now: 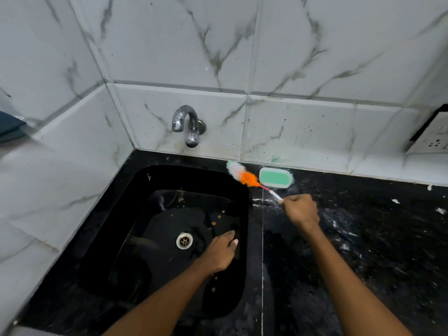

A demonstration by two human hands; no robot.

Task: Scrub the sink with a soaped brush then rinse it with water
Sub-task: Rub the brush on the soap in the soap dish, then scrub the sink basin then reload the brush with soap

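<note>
A black sink [135, 190] is set into a black counter, with a metal drain [184, 240] in its floor and small brown crumbs near it. My right hand [301, 210] grips the thin handle of a brush [244, 177] with white and orange bristles; the bristles hover over the counter at the sink's back right corner. A green soap bar in a white dish [275, 177] lies just right of the bristles. My left hand [221, 252] reaches into the sink beside the drain, fingers extended, holding nothing. A chrome tap [188, 126] juts from the wall above the sink; no water runs.
White marble-patterned tiles cover the back and left walls. The black counter [363, 238] stretches right of the sink, speckled with white stains. A wall socket [434, 137] sits at the far right edge. A dark object [9, 127] rests on the left ledge.
</note>
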